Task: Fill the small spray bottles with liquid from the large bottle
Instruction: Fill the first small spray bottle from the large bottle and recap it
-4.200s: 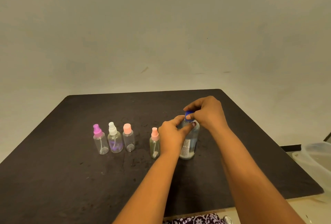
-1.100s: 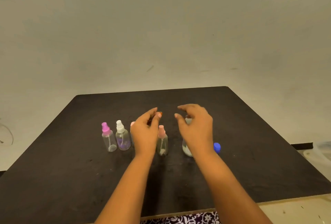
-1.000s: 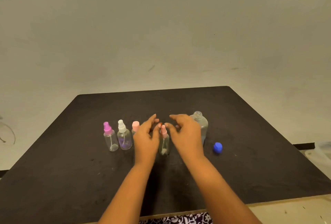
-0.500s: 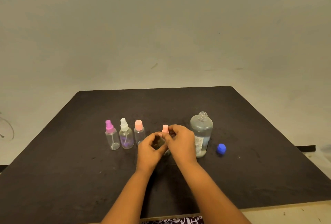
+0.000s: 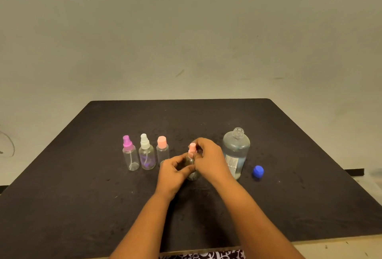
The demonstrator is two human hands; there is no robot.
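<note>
The large clear bottle [image 5: 235, 152] stands uncapped on the black table [image 5: 82, 196], partly filled with liquid. Its blue cap [image 5: 258, 171] lies on the table just to its right. A small spray bottle with a pale pink top [image 5: 192, 151] stands left of the large bottle. My left hand [image 5: 174, 173] grips its body, and my right hand [image 5: 208, 158] pinches its pink spray top. Three more small spray bottles stand in a row further left: magenta top [image 5: 129, 156], white top [image 5: 146, 154], pink cap [image 5: 162, 151].
A plain wall rises behind the table. A patterned cloth [image 5: 202, 255] shows below the table's near edge. A dark strip [image 5: 354, 172] sticks out past the table's right edge.
The blue cap came off the large bottle and now lies on the table to its right. Both hands moved left to the small pink-topped spray bottle and closed on it.
</note>
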